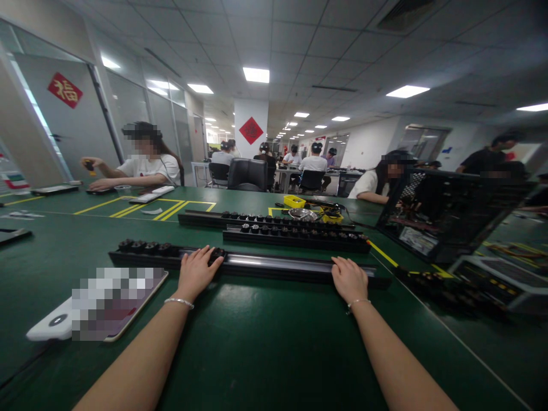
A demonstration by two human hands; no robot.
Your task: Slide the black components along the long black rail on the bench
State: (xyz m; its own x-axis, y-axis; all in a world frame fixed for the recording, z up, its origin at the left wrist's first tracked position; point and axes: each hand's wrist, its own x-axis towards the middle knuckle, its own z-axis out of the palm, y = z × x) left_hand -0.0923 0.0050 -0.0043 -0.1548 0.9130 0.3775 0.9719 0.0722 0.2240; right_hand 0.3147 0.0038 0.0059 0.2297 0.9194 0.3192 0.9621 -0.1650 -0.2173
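Black rail (274, 265) mid-frame, likely stiff, best edge-held, is touched by loosely curled left hand (195, 275) and right hand (350, 279), grip unclear.

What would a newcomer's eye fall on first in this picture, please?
Probably the long black rail with a shiny channel, lying across the green tabletop under the left hand and the right hand. Just beyond it lie two similar black rails. Next, perhaps, the open black computer case on the right, and the red diamond-shaped sign on the white pillar behind.
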